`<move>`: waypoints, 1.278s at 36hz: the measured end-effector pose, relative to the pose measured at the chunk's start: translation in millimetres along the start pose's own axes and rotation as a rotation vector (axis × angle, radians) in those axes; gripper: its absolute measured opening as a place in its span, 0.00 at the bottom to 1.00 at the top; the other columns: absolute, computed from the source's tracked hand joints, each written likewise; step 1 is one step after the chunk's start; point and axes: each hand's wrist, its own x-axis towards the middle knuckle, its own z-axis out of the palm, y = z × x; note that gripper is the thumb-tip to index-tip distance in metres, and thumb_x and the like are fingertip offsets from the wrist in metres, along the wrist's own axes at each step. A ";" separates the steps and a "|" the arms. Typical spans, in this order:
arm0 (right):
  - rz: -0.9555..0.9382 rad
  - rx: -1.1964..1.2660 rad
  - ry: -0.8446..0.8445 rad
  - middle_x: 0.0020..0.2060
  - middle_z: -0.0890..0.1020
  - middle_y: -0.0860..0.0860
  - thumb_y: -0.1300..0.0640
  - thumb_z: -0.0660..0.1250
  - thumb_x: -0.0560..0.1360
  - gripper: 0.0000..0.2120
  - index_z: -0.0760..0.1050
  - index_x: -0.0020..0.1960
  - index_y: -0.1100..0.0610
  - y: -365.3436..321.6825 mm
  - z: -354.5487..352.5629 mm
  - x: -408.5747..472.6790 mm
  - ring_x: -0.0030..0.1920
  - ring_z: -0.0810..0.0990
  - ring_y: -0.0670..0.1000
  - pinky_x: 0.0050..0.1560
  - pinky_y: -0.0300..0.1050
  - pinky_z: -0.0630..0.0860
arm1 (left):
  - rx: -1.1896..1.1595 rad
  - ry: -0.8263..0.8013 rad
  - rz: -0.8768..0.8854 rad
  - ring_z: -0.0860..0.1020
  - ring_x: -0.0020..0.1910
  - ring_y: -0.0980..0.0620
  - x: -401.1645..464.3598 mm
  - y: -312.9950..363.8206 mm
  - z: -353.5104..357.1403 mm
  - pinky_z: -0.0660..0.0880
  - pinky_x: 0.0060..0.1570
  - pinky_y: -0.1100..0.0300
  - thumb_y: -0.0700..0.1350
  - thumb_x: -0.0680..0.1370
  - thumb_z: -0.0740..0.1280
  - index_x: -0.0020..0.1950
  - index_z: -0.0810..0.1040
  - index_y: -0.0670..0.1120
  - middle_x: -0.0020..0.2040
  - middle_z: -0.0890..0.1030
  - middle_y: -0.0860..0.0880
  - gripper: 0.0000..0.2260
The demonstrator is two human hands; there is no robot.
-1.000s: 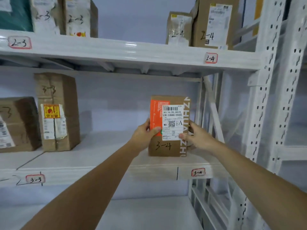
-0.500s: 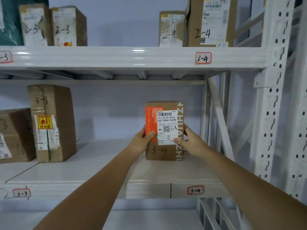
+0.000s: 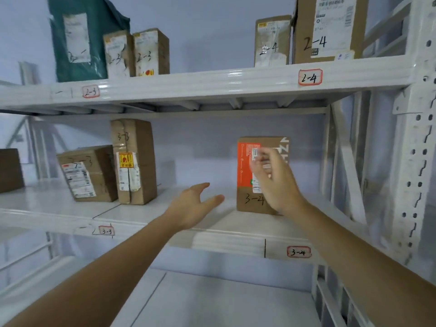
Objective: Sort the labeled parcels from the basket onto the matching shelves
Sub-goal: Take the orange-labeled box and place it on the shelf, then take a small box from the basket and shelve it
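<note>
A brown parcel (image 3: pixel 247 201) with an orange panel and "3-4" written on it stands upright on the middle shelf (image 3: pixel 236 237), above the red-framed 3-4 tag (image 3: pixel 298 252). My right hand (image 3: pixel 273 182) is blurred in front of the parcel, fingers apart, holding nothing. My left hand (image 3: pixel 193 206) hovers open to the parcel's left, apart from it. The basket is out of view.
Two brown 3-3 parcels (image 3: pixel 133 161) stand further left on the same shelf. The upper shelf (image 3: pixel 212 81) carries a green bag (image 3: pixel 80 38), 2-3 boxes and 2-4 boxes (image 3: pixel 330 29). A white perforated upright (image 3: pixel 417 161) stands at the right. A lower shelf (image 3: pixel 212 303) lies below.
Both hands have let go of the 3-4 parcel, which now stands alone on the shelf. The hands have drawn back and the view has shifted right.
</note>
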 end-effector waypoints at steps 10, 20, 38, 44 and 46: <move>-0.384 -0.323 -0.799 0.82 0.57 0.44 0.32 0.60 0.80 0.39 0.51 0.84 0.46 -109.6 117.5 -52.1 0.80 0.57 0.47 0.76 0.48 0.61 | 0.598 0.001 -0.109 0.60 0.81 0.46 -119.1 -98.4 -96.4 0.59 0.78 0.48 0.72 0.78 0.57 0.85 0.55 0.52 0.84 0.60 0.50 0.40; -0.518 -0.391 -1.187 0.84 0.56 0.48 0.27 0.57 0.78 0.43 0.53 0.84 0.48 -228.6 260.0 -142.9 0.82 0.56 0.51 0.80 0.56 0.59 | 0.777 -0.169 -0.522 0.65 0.79 0.46 -342.0 -193.5 -186.5 0.62 0.76 0.47 0.71 0.79 0.57 0.82 0.63 0.50 0.81 0.67 0.48 0.37; -0.743 -0.147 -1.473 0.79 0.66 0.52 0.35 0.62 0.79 0.38 0.57 0.83 0.50 -446.9 392.6 -345.0 0.76 0.69 0.55 0.74 0.57 0.68 | 0.654 -0.110 -1.049 0.69 0.76 0.45 -630.5 -258.8 -271.6 0.67 0.74 0.47 0.66 0.80 0.62 0.81 0.66 0.51 0.78 0.71 0.48 0.33; -0.796 -0.079 -1.461 0.81 0.63 0.51 0.34 0.63 0.78 0.40 0.54 0.84 0.48 -483.0 458.2 -359.0 0.79 0.65 0.54 0.78 0.55 0.64 | 0.659 -0.084 -1.139 0.70 0.75 0.46 -657.3 -296.3 -291.5 0.69 0.73 0.46 0.67 0.80 0.63 0.80 0.65 0.52 0.78 0.70 0.49 0.33; -0.825 -0.071 -1.469 0.81 0.64 0.51 0.34 0.63 0.79 0.39 0.55 0.83 0.48 -496.1 478.2 -361.3 0.78 0.65 0.55 0.77 0.55 0.65 | 0.657 -0.083 -1.161 0.70 0.75 0.46 -664.2 -308.8 -301.2 0.68 0.73 0.47 0.66 0.80 0.62 0.81 0.65 0.52 0.79 0.70 0.49 0.33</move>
